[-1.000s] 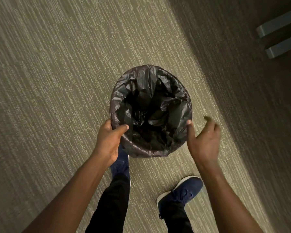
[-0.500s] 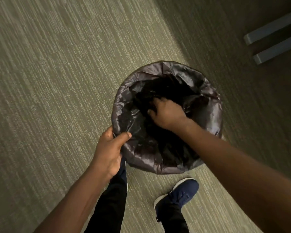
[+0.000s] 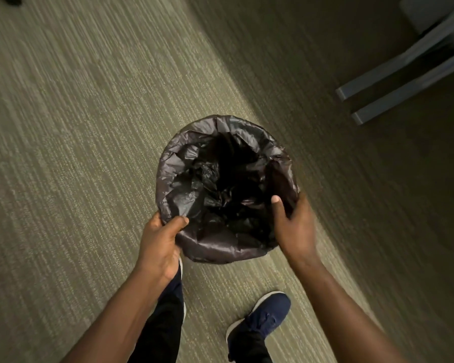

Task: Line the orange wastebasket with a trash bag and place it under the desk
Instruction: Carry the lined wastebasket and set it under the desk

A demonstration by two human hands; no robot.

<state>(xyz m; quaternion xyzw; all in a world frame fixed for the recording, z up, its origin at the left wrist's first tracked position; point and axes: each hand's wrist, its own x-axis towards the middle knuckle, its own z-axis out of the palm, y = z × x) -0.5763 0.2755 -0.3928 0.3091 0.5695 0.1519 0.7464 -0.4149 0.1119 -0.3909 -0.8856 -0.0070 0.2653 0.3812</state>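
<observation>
- We find the left hand [image 3: 160, 242] and right hand [image 3: 295, 229] apart, both clamped on the bag-covered basket [image 3: 212, 252] rim between them.
- We judge the bag [image 3: 189, 195] thin, slippery; the basket light and stiff; grip the rim.

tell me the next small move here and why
Probably carry the bin toward the shaded area at the right, where grey desk legs show. The black bag already covers the whole rim and hangs crumpled inside, and both the left hand and right hand grip the rim at the near side, thumbs inside, so the lining looks done and placing is what remains.
</observation>
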